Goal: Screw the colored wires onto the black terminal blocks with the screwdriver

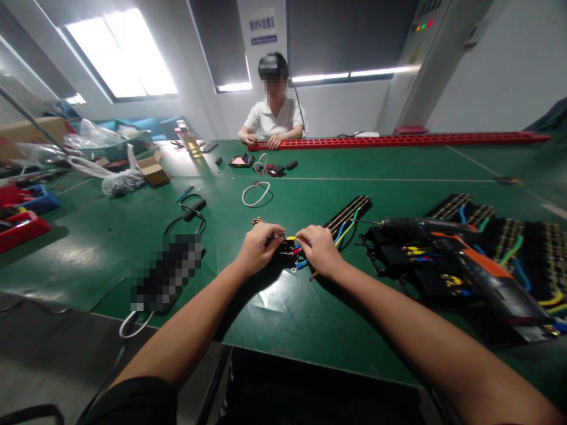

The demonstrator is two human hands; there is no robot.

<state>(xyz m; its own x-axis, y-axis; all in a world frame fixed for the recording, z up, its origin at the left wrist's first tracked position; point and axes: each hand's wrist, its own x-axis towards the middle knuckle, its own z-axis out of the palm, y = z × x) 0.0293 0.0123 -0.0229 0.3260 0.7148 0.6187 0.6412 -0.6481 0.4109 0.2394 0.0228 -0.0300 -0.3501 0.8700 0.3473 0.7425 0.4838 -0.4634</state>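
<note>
Both hands meet over a small black part (287, 255) with red, blue and yellow wire ends, near the middle of the green table. My left hand (261, 247) is at its left side, fingers curled and pinched together on something I cannot make out. From the right, my right hand (318, 251) bends its fingers onto the yellow and red wire ends; what its fingertips hold is too small to tell. Behind my right hand lies a black strip with brass-coloured rows (348, 213), with blue and yellow-green wires along it. Small brass-coloured pieces (257, 221) sit just beyond my left hand.
A black and orange power screwdriver (482, 265) lies at the right over several black wired assemblies (443, 254). At the left are a pixelated dark device (170, 271) and red bin (24, 230). Across the table, a person sits behind a long red rail (376, 141).
</note>
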